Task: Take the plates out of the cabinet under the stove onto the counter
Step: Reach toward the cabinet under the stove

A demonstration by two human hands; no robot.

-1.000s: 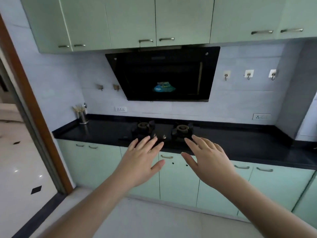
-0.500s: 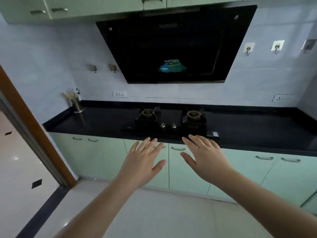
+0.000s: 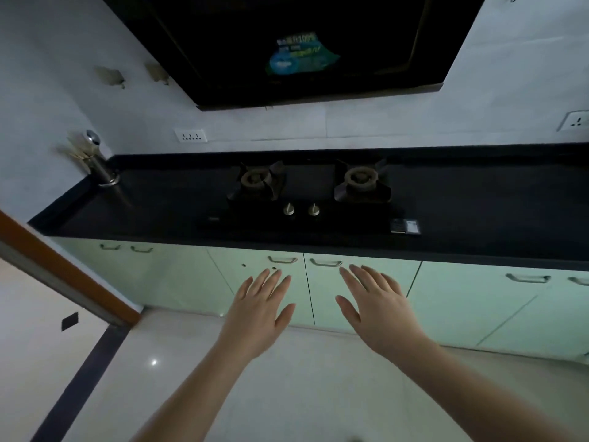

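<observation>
My left hand [image 3: 259, 309] and right hand [image 3: 379, 309] are stretched out in the lower middle of the frame, palms down, fingers spread, holding nothing. They hang in front of the two pale green doors [image 3: 287, 282] under the stove [image 3: 306, 199], fingertips just below the door handles [image 3: 282, 259] and not touching them. Both doors are shut, so the plates are out of sight; I cannot tell what lies behind them.

The counter [image 3: 478, 212] runs as a black band across the middle of the frame, its front edge straight and overhanging the doors. The stove sits flush in its centre, two burners and two knobs [image 3: 301, 209]. Left and right of it the black top lies bare, except a metal holder [image 3: 102, 167] of sticks at the far left corner against the wall. The hood [image 3: 287, 49] fills the top centre, leaning out over the burners. A brown door frame [image 3: 63, 269] cuts the left edge, and pale floor [image 3: 302, 378] spreads below my arms.

A blue-green sticker [image 3: 301, 55] on the hood carries writing too blurred to read. A small label [image 3: 405, 226] sits at the stove's right front corner, unreadable too. Sockets [image 3: 190, 135] sit on the wall at left and far right.
</observation>
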